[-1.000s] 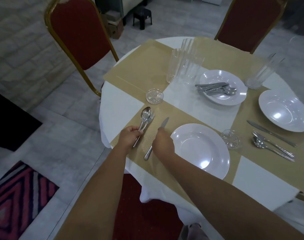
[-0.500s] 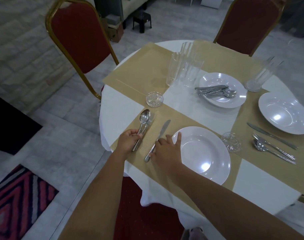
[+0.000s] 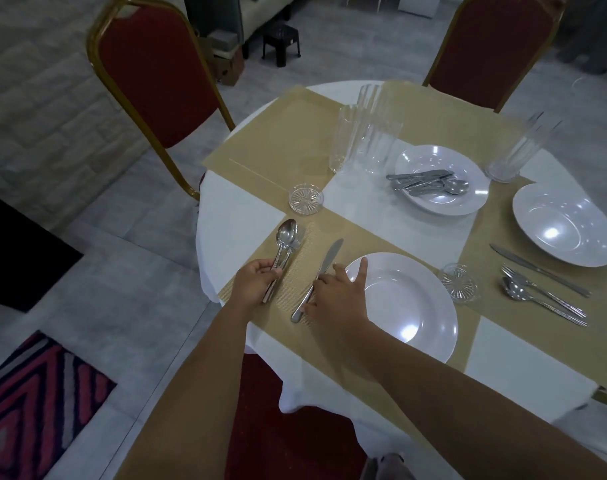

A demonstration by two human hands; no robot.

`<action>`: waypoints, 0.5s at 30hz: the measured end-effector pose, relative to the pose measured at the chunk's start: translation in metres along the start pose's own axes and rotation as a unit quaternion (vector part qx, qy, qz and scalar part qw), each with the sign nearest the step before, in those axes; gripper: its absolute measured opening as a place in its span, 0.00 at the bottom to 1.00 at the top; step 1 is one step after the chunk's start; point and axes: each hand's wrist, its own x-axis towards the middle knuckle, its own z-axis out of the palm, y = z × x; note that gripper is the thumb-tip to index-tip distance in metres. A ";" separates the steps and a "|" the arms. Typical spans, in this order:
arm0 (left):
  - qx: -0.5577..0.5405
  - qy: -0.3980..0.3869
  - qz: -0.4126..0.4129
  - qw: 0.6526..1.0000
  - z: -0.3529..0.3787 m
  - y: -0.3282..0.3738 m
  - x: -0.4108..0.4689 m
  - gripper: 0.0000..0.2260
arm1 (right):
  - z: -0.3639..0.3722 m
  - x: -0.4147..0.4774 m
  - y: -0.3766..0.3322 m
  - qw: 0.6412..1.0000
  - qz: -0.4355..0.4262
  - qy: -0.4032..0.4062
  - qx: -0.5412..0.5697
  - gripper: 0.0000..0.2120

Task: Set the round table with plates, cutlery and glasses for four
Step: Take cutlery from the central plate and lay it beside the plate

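On the near placemat, knife lies blade-away just left of plate. Right hand rests open on its handle; left hand grips spoon and fork, parallel, further left.

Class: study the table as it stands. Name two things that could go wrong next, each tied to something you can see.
1. The left hand grips the spoon and fork close to the edge of the table; released carelessly, they might slide off.
2. The tall glasses stand bunched beside the far plate holding spare cutlery; reaching for it could tip one.
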 end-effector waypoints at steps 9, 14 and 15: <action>0.007 0.006 0.009 1.000 0.002 0.002 -0.003 0.06 | -0.003 -0.003 0.006 1.000 -0.002 -0.004 -0.011 0.23; 0.015 0.010 0.013 1.000 0.002 0.002 -0.004 0.07 | -0.004 -0.005 0.007 1.000 0.000 -0.003 -0.001 0.22; 0.015 0.010 0.012 1.000 0.002 0.002 -0.004 0.07 | -0.004 -0.005 0.008 1.000 -0.002 -0.002 -0.002 0.23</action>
